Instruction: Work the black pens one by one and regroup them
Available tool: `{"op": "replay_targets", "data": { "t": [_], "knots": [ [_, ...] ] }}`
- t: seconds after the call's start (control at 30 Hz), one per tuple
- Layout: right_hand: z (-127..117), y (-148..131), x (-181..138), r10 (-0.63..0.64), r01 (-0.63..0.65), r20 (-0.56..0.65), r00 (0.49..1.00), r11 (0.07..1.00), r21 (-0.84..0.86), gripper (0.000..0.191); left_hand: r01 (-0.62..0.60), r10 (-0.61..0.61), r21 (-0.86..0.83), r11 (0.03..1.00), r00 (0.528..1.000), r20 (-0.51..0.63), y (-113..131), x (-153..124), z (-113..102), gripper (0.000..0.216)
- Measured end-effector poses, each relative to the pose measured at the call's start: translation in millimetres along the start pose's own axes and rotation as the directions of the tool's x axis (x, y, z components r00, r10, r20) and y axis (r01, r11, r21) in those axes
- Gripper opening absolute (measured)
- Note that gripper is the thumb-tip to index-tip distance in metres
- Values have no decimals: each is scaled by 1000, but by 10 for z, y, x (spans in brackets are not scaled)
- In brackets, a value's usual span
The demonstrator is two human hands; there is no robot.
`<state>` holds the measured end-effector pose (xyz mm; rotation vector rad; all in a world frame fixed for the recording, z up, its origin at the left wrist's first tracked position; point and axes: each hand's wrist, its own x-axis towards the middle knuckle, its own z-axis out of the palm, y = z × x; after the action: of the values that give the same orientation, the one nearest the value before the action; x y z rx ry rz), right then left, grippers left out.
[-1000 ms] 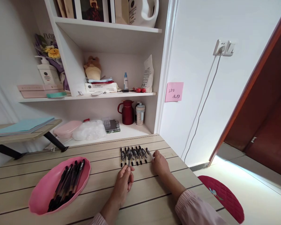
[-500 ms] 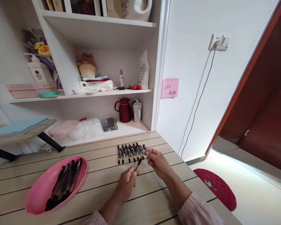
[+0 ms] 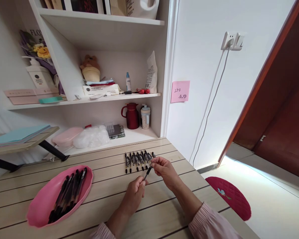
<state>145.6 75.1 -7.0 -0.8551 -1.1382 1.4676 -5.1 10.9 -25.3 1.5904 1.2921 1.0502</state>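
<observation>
My left hand (image 3: 134, 192) is closed around a slim pen (image 3: 147, 173) with a black grip, which slants up to the right. At the pen's far end the thumb and forefinger of my right hand (image 3: 164, 169) pinch together; a small part in them is too tiny to make out. Just beyond, a row of black pens or pen parts (image 3: 136, 161) lies side by side on the wooden table (image 3: 109, 186). My right fingers partly cover the row's right end. More black pens (image 3: 67, 196) lie in a pink oval tray (image 3: 42, 199) at the left.
Behind the table is a white shelf with a red jug (image 3: 132, 116), a speckled cup (image 3: 146, 117) and a plastic bag (image 3: 91, 136). A small stand (image 3: 27, 142) rises at the left. A red stool seat (image 3: 229, 197) stands beyond the right edge.
My right hand has come slightly closer to the pen's end, moving left. My left hand keeps its hold on the pen. The whole view has shifted a little.
</observation>
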Motion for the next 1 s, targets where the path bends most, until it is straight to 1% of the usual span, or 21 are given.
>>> {"op": "replay_targets", "data": {
  "t": [0.1, 0.23, 0.47, 0.6, 0.67, 0.8, 1.0],
  "knots": [
    [0, 2, -6, 0, 1, 12, 1000, 1000, -24, 27, -3, 3, 9, 1000, 1000, 6, 2, -2, -11, 30],
    [-3, -7, -19, 29, -29, 41, 999, 1000, -5, 32, -5, 5, 23, 1000, 1000, 1, 10, -7, -16, 30],
    [-3, 14, -16, 74, -73, 77, 994, 997, -10, 30, -30, 30, 16, 999, 1000, -8, 15, -12, -5, 31],
    [15, 26, -24, 72, -70, 32, 997, 996, -63, 32, -44, 44, 27, 999, 999, -3, 22, -13, -4, 29],
    [18, 10, -35, 72, -68, 34, 997, 994, -91, 32, -42, 43, 22, 999, 999, -4, 23, -13, -4, 29],
    [4, -13, -40, 75, -70, 86, 993, 995, -68, 31, -24, 24, 0, 1000, 1000, -10, 16, -9, -2, 29],
    [-2, 21, -27, 53, -50, 39, 998, 996, -75, 28, -30, 30, 31, 999, 1000, 0, -9, -4, 6, 30]
  ]
}}
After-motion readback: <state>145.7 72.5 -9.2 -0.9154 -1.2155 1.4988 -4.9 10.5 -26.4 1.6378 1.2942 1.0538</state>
